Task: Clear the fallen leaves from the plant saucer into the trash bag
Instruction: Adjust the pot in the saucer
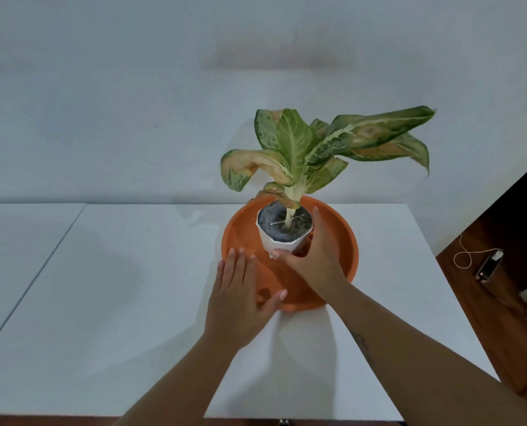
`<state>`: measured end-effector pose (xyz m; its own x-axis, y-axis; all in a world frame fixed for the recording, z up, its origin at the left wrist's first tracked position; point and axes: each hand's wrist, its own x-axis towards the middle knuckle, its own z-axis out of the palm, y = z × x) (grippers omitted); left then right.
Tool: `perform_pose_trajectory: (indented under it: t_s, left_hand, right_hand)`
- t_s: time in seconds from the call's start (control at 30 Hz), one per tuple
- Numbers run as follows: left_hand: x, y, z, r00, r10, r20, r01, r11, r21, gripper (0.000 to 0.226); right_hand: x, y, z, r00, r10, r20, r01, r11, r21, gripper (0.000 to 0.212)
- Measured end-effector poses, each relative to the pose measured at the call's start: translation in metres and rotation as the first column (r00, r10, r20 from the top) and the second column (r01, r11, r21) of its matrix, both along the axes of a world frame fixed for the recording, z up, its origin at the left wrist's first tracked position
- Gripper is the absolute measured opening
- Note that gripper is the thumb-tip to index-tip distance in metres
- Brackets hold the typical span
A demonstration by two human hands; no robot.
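One orange plastic saucer (342,241) sat on the white table (117,287) near its far edge and toward the right side, carrying a white pot (282,242) of dark soil with a plant (311,149) of green, yellow-browning leaves. The right hand (314,256) wrapped around the pot's near right side, thumb across the front; the left hand (240,296) lay flat and spread over the saucer's near left rim. On the brown floor (486,302) past the table's right edge lay a small dark device (489,265) with a thin cord (468,253).
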<state>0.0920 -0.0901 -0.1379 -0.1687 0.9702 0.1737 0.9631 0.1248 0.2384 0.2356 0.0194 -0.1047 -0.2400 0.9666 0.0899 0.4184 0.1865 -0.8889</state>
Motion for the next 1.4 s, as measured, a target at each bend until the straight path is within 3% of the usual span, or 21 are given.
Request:
perform_pose_trajectory:
  t_s: [0.23,0.53,0.7,0.9,1.13,1.23,1.4]
  left_hand:
    - [-0.056,0.006,0.006,0.969,-0.226,-0.101,0.217,0.972,-0.088,0.107]
    - [0.023,-0.009,0.001,0.995,0.096,0.007,-0.095,0.992,-0.079,0.1]
    - [-0.003,0.004,0.004,0.997,0.073,0.002,-0.073,0.996,-0.06,0.112]
    - [-0.024,0.006,-0.004,0.997,0.011,0.078,-0.005,0.998,-0.068,0.119]
    - [-0.021,0.006,-0.002,0.994,0.048,0.093,-0.041,0.996,-0.081,0.122]
    - [-0.018,0.006,-0.004,0.991,0.075,0.112,-0.068,0.996,-0.061,0.121]
    - [-0.01,-0.012,-0.012,0.98,0.133,0.149,-0.133,0.991,-0.008,0.115]
  right_hand:
    - [0.001,0.002,0.0,1.0,-0.012,-0.011,0.012,1.0,0.008,0.109]
    - [0.012,-0.006,0.003,0.993,-0.102,0.065,0.097,0.993,0.074,0.112]
    - [0.012,0.005,0.006,0.996,-0.034,0.082,0.03,0.999,0.044,0.111]
    - [0.006,-0.003,0.006,0.991,-0.088,0.102,0.079,0.993,0.092,0.107]
    - [0.007,0.004,0.006,0.968,-0.069,0.24,0.041,0.992,0.119,0.108]
    - [0.013,0.002,-0.005,0.934,-0.091,0.346,0.021,0.979,0.2,0.109]
    - [0.035,-0.009,-0.026,0.826,-0.165,0.54,0.008,0.96,0.281,0.08]
